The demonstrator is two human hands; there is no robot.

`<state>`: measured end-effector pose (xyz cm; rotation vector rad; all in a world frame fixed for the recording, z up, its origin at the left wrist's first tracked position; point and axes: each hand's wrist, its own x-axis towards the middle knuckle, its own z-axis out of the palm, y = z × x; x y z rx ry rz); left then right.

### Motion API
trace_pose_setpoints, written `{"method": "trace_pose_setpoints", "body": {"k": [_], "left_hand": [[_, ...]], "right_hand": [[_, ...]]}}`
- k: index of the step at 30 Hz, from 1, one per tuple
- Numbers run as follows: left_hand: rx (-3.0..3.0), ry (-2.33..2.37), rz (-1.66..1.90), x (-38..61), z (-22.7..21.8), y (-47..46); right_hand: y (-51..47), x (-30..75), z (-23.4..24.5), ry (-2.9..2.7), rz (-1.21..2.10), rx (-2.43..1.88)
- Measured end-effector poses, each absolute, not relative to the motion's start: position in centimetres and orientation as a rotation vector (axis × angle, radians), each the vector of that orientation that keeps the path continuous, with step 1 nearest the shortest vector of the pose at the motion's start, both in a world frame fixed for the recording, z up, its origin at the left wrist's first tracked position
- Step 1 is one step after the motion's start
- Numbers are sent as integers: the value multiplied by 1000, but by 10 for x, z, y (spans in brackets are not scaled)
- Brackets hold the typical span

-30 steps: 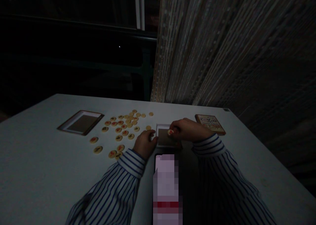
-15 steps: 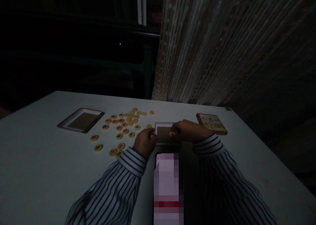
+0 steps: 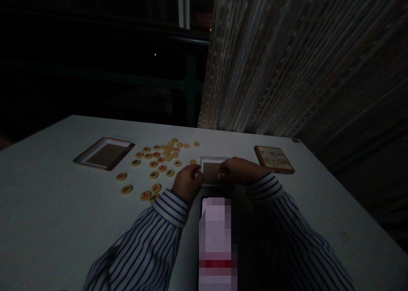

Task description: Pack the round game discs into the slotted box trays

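Observation:
In front of me lies a shallow open box [image 3: 210, 170] with white walls and a brown bottom. My left hand [image 3: 186, 183] has its thumb and fingers closed on the box's left wall. Over the right part of the box, my right hand [image 3: 241, 171] pinches a round Chinese chess piece [image 3: 221, 177] with a red character. Whether that piece touches the bottom is hard to tell. Left of the box, several more Chinese chess pieces [image 3: 162, 168] are scattered, some with red or black characters up and others plain. My right fingers hide the box's right side.
An open tray-like box lid [image 3: 131, 145] lies at the left. A closed box with a printed cover [image 3: 276, 158] is at the right. A phone [image 3: 216, 240], its screen blurred, lies between my forearms. Behind the white table [image 3: 63, 223] hangs a string curtain [image 3: 248, 69].
The chess piece in my right hand has shifted very slightly left and down and is tilted more. My left hand stays on the box wall. The view has shifted a little.

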<state>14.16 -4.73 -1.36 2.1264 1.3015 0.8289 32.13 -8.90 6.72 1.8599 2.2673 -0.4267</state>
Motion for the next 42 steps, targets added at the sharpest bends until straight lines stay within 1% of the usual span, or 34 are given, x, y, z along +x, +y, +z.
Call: {"method": "trace_pose_setpoints", "body": {"k": [15,20,25,29,42], "left_hand": [[2100,1303,815,142,-12,-48],[2121,1324,794,142,-9,-49],[2111,1317,809,142,-11,-49],[2111,1308,813,142,-14,-48],[2148,1294,830,141,-14,-47]], "right_hand": [[-87,316,59,2298,-439,1745],[-88,322,66,2253,-535,1800],[-88,336,69,2236,-483,1891],[-86,339,65,2231,-478,1882],[-87,332,66,2139,-539,1874]]}}
